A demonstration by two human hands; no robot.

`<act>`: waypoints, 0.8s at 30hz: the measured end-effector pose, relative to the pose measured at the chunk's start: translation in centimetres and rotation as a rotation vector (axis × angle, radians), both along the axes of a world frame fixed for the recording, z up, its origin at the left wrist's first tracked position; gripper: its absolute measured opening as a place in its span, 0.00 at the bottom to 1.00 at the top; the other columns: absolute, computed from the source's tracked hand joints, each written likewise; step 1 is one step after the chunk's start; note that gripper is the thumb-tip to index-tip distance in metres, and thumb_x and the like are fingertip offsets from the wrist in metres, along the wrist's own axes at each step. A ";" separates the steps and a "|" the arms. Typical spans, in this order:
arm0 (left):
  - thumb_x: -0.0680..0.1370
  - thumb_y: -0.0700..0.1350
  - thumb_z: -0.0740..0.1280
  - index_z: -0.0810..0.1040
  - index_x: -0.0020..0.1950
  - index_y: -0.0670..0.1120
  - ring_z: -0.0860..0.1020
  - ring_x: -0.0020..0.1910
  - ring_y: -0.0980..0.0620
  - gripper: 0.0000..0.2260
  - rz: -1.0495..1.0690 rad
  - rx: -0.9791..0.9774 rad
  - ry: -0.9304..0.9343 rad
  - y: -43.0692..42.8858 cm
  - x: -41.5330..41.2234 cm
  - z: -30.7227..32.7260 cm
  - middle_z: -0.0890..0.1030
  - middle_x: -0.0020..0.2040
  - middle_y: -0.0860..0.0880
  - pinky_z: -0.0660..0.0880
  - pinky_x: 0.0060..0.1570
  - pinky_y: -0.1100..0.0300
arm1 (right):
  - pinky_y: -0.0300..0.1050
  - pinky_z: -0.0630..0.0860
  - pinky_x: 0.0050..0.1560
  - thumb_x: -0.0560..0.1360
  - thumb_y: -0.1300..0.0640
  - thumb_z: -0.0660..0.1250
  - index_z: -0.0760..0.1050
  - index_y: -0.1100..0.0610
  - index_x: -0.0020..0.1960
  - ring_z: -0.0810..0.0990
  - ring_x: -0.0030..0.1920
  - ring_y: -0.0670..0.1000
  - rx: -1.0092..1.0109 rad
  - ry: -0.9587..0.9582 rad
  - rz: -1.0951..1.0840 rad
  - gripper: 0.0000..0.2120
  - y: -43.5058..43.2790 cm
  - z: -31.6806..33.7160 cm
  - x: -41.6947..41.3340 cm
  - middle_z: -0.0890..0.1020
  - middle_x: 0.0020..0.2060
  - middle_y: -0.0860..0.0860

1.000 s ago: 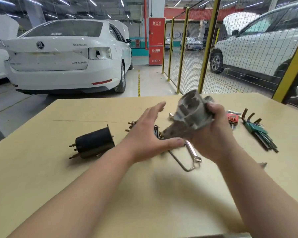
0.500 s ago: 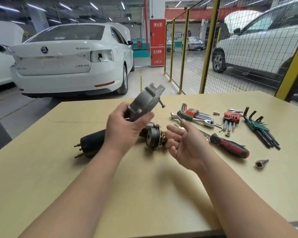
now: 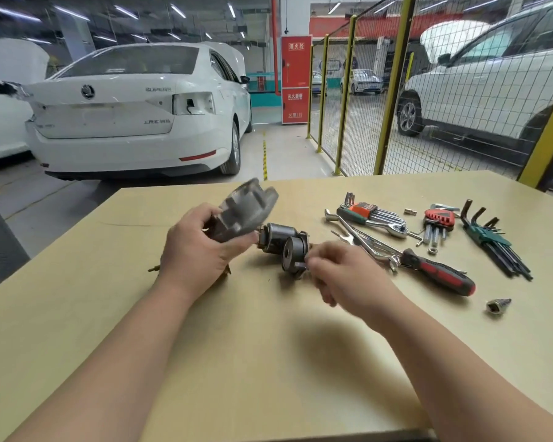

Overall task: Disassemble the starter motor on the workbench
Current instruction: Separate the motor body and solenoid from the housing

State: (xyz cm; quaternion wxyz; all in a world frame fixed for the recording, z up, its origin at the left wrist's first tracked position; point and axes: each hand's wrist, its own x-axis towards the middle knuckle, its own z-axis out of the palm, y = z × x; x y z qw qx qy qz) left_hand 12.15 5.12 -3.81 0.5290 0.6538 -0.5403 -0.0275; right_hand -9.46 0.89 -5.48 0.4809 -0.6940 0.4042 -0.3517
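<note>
starter motor is already in several pieces, so the teardown looks well along. furthest left, small brass terminals (image 3: 154, 268) poke out from behind the left hand (image 3: 201, 253). they lie on the workbench (image 3: 109, 330), and the hand hides whatever body carries them. that hand is wrapped firmly round the grey cast housing (image 3: 246, 215), thumb across its near side, holding it lifted off the bench and tilted. just right of this grip, below the housing, a dark cylinder (image 3: 276, 237) lies on the bench. a shorter dark round part (image 3: 293, 256) sits against the cylinder's near end, and i cannot tell if the two are joined. the right hand (image 3: 342, 275) has its fingers curled in at that round part. the hand is blurred, so i cannot tell whether it pinches something small or only touches.

well right of the right hand the tools are spread out:
- a ratchet wrench (image 3: 374, 223)
- a red-handled screwdriver (image 3: 441, 277)
- a green hex key set (image 3: 492, 242)
- a loose socket bit (image 3: 497, 306)

judging by this, the housing is off. the dark inner sections probably remain to be pulled apart and laid out.
</note>
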 end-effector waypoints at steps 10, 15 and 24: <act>0.59 0.56 0.80 0.78 0.45 0.47 0.74 0.52 0.46 0.22 0.029 0.114 -0.554 2.4 -1.6 -2.5 0.75 0.57 0.50 0.73 0.52 0.50 | 0.48 0.69 0.55 0.74 0.52 0.64 0.72 0.53 0.56 0.69 0.57 0.54 -0.785 0.553 -0.239 0.11 -0.5 -1.6 1.1 0.73 0.53 0.51; 0.65 0.66 0.69 0.78 0.49 0.50 0.71 0.52 0.47 0.23 0.115 0.349 -0.846 3.6 -3.0 -4.0 0.72 0.59 0.50 0.70 0.50 0.53 | 0.51 0.66 0.66 0.71 0.35 0.63 0.62 0.55 0.70 0.66 0.67 0.55 -0.539 0.667 -0.101 0.36 -4.4 -0.3 1.2 0.69 0.65 0.54; 0.64 0.74 0.57 0.67 0.67 0.58 0.60 0.61 0.51 0.36 0.052 0.513 -0.695 0.7 -1.4 -3.2 0.66 0.63 0.55 0.57 0.60 0.55 | 0.46 0.69 0.40 0.65 0.30 0.55 0.72 0.51 0.47 0.75 0.43 0.52 -0.448 0.649 -0.116 0.26 -6.3 -1.7 3.5 0.68 0.47 0.47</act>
